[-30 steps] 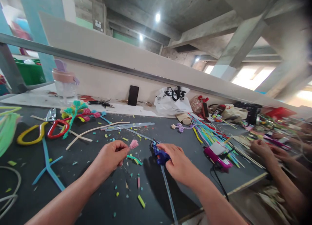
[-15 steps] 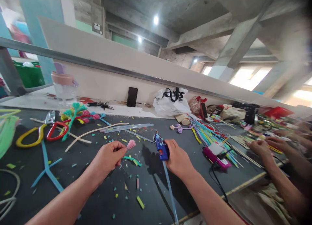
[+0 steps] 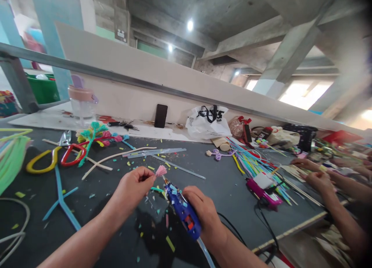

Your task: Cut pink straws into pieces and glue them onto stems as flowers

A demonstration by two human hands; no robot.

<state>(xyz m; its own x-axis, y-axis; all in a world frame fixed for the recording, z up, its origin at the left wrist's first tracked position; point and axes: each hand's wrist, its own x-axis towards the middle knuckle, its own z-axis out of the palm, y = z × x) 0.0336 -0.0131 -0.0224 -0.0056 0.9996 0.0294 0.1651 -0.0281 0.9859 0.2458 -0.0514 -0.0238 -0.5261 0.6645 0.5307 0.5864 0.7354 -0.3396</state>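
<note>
Nearest, below and right of the pink tuft point(image 3: 161, 170), a blue glue gun point(image 3: 182, 210) is gripped by the right hand point(image 3: 205, 213), its fingers curled around the body; whether the trigger is pressed cannot be told, as it is hidden. The translucent stick point(image 3: 205, 252) at its rear is cut off by the lower edge. Since half a second ago, the gun has been swung in from well right of the tuft, and its nozzle point(image 3: 165, 179) is now aimed at the tuft's lower side; tool and piece appear lined up for gluing. Whether they touch cannot be made out. Just left of the tuft, its base is pinched between thumb and forefinger of the left hand point(image 3: 135, 188) and covered by them. Beyond the tuft, translucent rods point(image 3: 157, 153) are laid out, and farther back a phone point(image 3: 161, 116) is propped. Far right of the tuft, a co-worker's hands point(image 3: 319, 181) are blurred.
</note>
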